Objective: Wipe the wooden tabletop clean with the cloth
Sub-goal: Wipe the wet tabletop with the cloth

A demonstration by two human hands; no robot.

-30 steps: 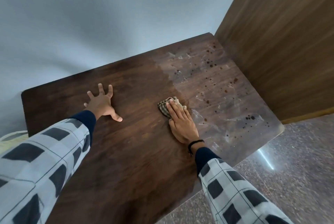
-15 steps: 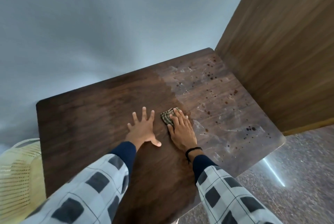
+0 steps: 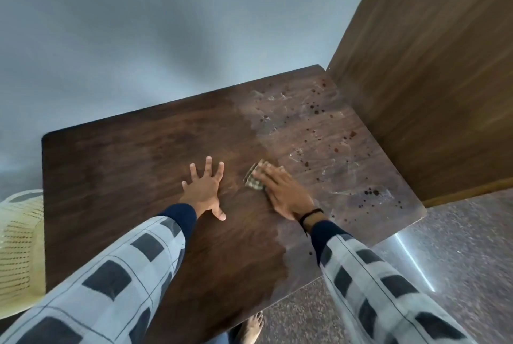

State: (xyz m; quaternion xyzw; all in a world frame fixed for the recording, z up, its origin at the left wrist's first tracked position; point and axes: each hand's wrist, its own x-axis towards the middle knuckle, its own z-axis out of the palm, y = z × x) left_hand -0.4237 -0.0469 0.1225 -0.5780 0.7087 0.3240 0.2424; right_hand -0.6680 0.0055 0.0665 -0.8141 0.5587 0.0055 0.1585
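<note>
**Muted, even light; wide-angle bend at the edges**

The scene is dimly and softly lit, and shadows are faint. A vague dark patch of shade lies on the grey wall. A thin bright streak of glare crosses the polished floor. The right part of the worktop has a dull pale sheen. The right hand looks blurred, while the left hand is crisper. Lens distortion slants the wooden panel and stretches the sleeves.
</note>
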